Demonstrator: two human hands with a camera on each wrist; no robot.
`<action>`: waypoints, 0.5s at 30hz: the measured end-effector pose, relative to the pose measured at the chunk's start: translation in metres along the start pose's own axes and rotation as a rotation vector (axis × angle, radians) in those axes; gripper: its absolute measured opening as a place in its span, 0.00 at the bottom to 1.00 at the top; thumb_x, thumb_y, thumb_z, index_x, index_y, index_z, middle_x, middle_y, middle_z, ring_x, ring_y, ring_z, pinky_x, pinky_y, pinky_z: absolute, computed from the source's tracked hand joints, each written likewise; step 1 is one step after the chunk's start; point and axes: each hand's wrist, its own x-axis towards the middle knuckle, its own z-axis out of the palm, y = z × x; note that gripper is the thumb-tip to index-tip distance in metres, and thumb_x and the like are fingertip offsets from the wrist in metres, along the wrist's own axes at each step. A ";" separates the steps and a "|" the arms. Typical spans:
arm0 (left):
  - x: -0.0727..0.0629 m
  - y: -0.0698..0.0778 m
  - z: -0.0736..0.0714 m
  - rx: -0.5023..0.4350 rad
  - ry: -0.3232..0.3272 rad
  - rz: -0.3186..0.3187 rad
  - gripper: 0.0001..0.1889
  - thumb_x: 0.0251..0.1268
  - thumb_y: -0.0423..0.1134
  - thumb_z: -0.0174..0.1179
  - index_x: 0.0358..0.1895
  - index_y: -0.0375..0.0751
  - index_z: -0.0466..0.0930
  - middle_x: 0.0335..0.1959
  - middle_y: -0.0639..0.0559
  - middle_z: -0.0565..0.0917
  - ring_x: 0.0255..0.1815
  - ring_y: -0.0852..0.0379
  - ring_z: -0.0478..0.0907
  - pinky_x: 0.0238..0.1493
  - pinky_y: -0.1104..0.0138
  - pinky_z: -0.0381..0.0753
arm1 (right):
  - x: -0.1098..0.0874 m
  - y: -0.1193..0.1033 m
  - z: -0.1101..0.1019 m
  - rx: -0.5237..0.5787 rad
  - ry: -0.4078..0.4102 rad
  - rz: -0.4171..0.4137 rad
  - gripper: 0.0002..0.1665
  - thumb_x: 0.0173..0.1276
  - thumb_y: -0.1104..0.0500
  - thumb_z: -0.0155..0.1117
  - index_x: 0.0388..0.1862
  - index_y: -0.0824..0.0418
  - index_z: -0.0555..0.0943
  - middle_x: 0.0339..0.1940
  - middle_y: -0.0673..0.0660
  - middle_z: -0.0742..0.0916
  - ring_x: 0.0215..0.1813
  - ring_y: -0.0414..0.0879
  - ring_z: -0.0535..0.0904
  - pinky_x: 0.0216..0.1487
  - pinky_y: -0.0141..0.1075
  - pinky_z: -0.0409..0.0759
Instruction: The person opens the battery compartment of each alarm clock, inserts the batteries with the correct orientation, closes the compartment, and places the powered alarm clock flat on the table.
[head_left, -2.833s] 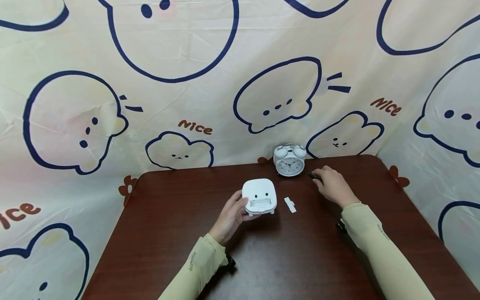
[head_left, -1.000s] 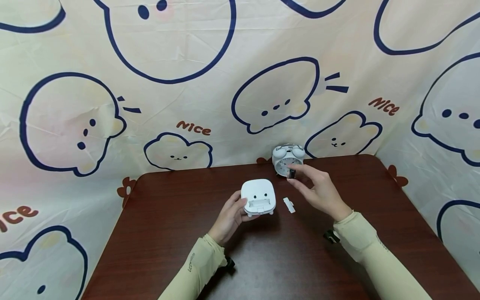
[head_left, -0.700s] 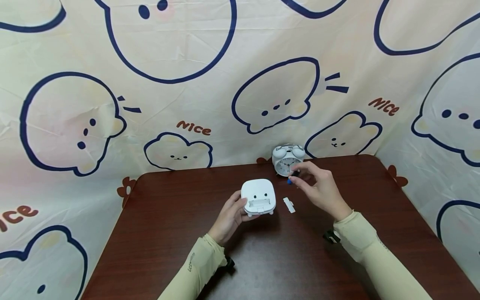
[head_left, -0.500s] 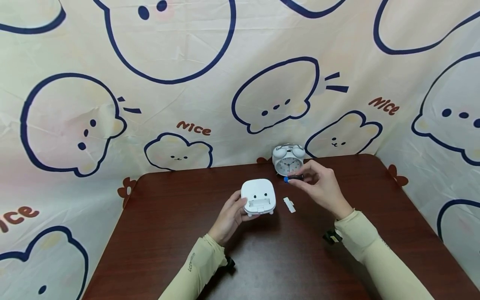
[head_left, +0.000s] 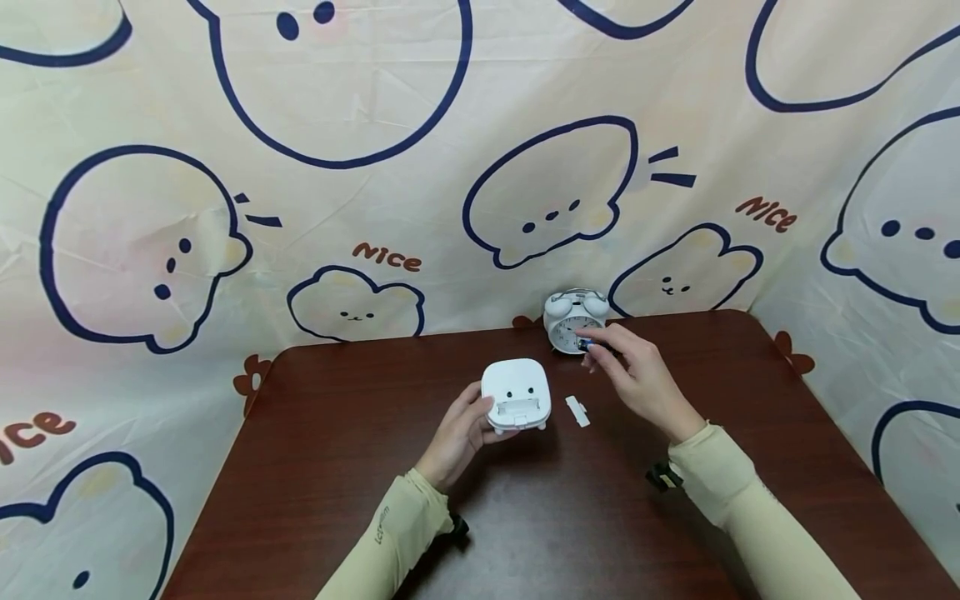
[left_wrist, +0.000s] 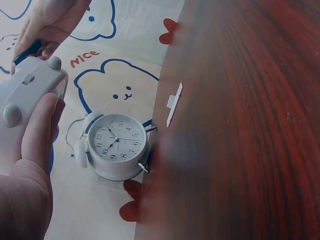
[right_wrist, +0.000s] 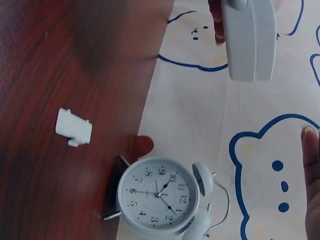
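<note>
My left hand [head_left: 459, 433] holds up a white rounded-square device [head_left: 517, 379], thumb on its near face. That face has two dark dots and an uncovered recess resembling a battery compartment; small round feet show below. To the right, my right hand [head_left: 645, 379] pinches a small black-and-blue battery [head_left: 583, 343] between its fingertips, in front of the alarm clock. In the left wrist view the dark battery [left_wrist: 28, 51] appears just beyond the device. Only a finger or thumb of the right hand [right_wrist: 312, 175] enters the right wrist view. A small white cover [head_left: 577, 411] lies between the hands.
A white twin-bell alarm clock [head_left: 576, 323] stands at the back edge of the brown wooden table [head_left: 360, 392]. Directly behind it hangs a patterned cloth [head_left: 375, 200], which also covers the right side.
My right hand has come left from beside the clock with the battery and turned it in its fingertips; its blue end has swung round from the left. The left hand and device stay nearly still.
</note>
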 end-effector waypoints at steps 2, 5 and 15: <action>0.000 0.000 0.000 -0.001 -0.001 -0.002 0.28 0.83 0.42 0.46 0.77 0.32 0.54 0.57 0.48 0.83 0.50 0.57 0.88 0.56 0.59 0.86 | 0.000 0.000 0.002 0.003 -0.008 -0.035 0.20 0.76 0.73 0.57 0.63 0.62 0.83 0.37 0.51 0.85 0.37 0.41 0.81 0.39 0.27 0.79; -0.001 0.001 -0.001 0.005 0.000 -0.001 0.29 0.83 0.42 0.46 0.78 0.32 0.54 0.59 0.47 0.82 0.51 0.57 0.88 0.56 0.59 0.86 | 0.000 -0.002 0.003 0.030 -0.019 -0.052 0.19 0.76 0.74 0.56 0.60 0.63 0.82 0.38 0.53 0.84 0.38 0.43 0.82 0.41 0.26 0.81; -0.001 0.001 -0.002 0.011 0.001 0.006 0.29 0.83 0.43 0.47 0.78 0.33 0.54 0.60 0.46 0.81 0.52 0.57 0.87 0.56 0.59 0.86 | -0.001 -0.005 0.002 0.056 0.028 0.031 0.16 0.66 0.72 0.71 0.51 0.62 0.82 0.44 0.54 0.90 0.47 0.37 0.83 0.48 0.25 0.81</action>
